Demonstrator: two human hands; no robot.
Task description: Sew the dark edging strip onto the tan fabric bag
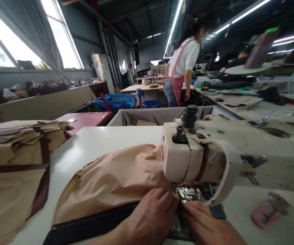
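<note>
A tan fabric piece [111,173] with a dark band [93,223] along its near edge lies bunched on the white sewing table. Its right end runs under the head of a sewing machine [180,153]. With curled fingers, my left hand [153,214] grips the fabric at the dark band, just left of the metal presser foot area [189,193]. My right hand [204,223] lies close beside it, fingers together and tips pressed on the band's edge. The needle and exact fingertip contact are hidden by the hands and machine.
Stacked tan pieces with brown trim [14,177] lie at left. A pink-handled metal tool [271,211] rests right of the machine. Behind the table stand a grey fabric-lined bin [142,115], a blue basket [118,102] and a blue stool [149,103]. A person in a pink apron [180,68] stands beyond.
</note>
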